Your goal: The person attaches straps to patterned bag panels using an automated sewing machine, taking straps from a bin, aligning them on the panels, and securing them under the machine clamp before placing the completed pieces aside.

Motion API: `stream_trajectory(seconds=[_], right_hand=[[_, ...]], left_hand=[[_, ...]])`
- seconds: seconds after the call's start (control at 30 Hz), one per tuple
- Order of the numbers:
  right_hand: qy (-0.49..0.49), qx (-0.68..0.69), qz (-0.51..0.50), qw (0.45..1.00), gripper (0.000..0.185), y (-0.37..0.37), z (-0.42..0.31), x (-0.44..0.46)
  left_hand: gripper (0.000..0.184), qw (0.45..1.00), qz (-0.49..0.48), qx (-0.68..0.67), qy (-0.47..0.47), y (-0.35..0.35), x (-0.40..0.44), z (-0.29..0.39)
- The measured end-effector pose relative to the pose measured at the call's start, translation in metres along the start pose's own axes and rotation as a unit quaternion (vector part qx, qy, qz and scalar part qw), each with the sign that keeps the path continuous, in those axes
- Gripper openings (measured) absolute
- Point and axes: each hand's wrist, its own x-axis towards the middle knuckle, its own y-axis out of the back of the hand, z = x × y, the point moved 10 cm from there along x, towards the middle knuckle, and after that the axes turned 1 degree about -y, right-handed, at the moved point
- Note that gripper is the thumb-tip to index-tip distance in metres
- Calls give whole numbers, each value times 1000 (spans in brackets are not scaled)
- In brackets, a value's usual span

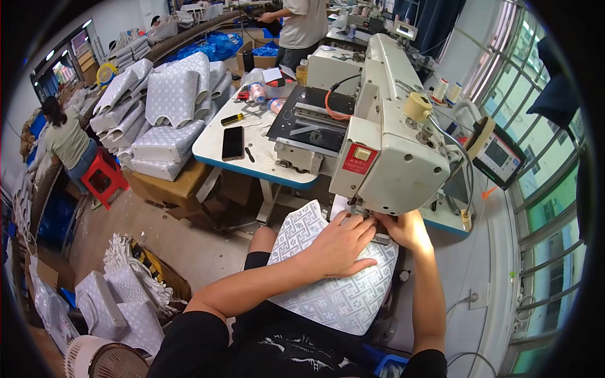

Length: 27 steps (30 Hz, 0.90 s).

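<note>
A white and silver-grey patterned bag piece [340, 301] lies across my lap and reaches up under the head of an industrial sewing machine [403, 167]. My left hand [340, 246] rests on top of it, fingers stretched toward the needle area and thumb spread to the side. My right hand [403, 230] is at the piece's upper right edge, beside the needle area. Its fingertips are partly hidden under the machine head, so their grip cannot be made out.
On the white table [211, 142] lie a phone [232, 143] and a yellow-handled screwdriver [231, 119]. Patterned bags [170, 135] are piled at left, with more bags [101, 302] beside a fan [104, 359]. One person [69, 138] sits near a red stool [104, 176]; another person [302, 25] stands behind.
</note>
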Motion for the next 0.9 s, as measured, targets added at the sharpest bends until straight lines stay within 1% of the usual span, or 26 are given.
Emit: stream_trajectory(seconds=[0.07,0.13,0.17,0.27,0.47,0.53,0.57,0.67,0.7,0.77,0.8,0.83,0.9], right_hand=[[12,5,-2,1000,33,0,0,2],[41,9,-10,999,33,-2,-3,5],[40,8,-11,999,33,-2,-2,7],[-6,-7,-57,998,32,-13,8,10],[2,4,-70,998,33,-18,14,13],[-5,16,-72,997,30,-17,15,11],[1,10,-70,997,30,-15,16,13],[69,-65,-98,991,33,-16,5,22],[75,-68,-98,990,33,-9,5,25],[-41,15,-196,980,27,-7,18,23],[-103,57,-243,963,26,-12,25,18],[-105,57,-247,962,26,-13,27,20],[-162,40,-279,946,27,-18,46,18]], left_hand=[[68,1000,3,4,-2,1,-1,3],[69,999,20,8,36,5,-6,4],[69,998,30,10,56,8,-6,3],[69,997,24,11,69,11,-6,4],[69,995,32,36,86,12,-5,2],[69,996,2,32,89,5,-4,2],[69,995,-10,32,89,3,-2,1],[69,995,-4,29,91,6,1,-6],[69,995,-6,26,94,5,0,-9],[69,995,1,28,98,7,-1,-11],[69,995,3,25,97,7,-1,-11],[69,995,4,21,95,6,-2,-10],[67,995,18,17,92,4,-3,-10]])
